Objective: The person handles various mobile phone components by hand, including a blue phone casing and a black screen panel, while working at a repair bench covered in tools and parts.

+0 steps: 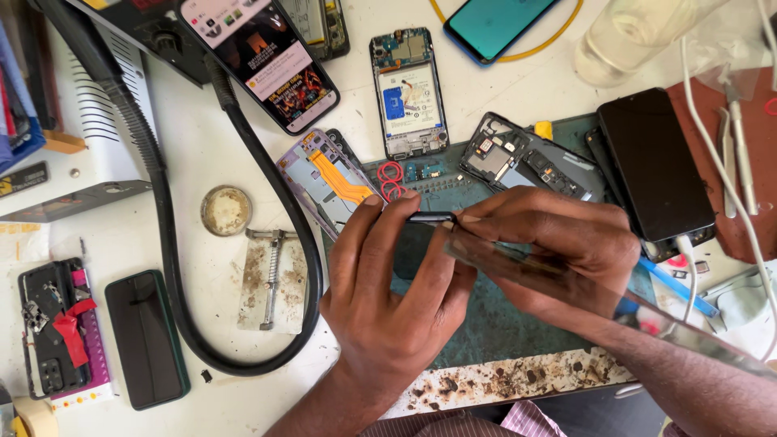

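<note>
Left hand (388, 299) and right hand (558, 251) pinch a thin dark strip (429, 217).

opened phones (409, 93) crowd ahead; black hose (166, 251) bars left; bare tabletop (202, 154) between

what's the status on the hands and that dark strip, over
Left hand and right hand both pinching thin dark metal strip over green work mat. Opened purple phone frame close beside left fingers.

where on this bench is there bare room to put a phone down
Bare white bench lies between the black hose and the round tin lid, and below the hose loop near the dark phone. The green mat under both hands and the top right are crowded.
</note>
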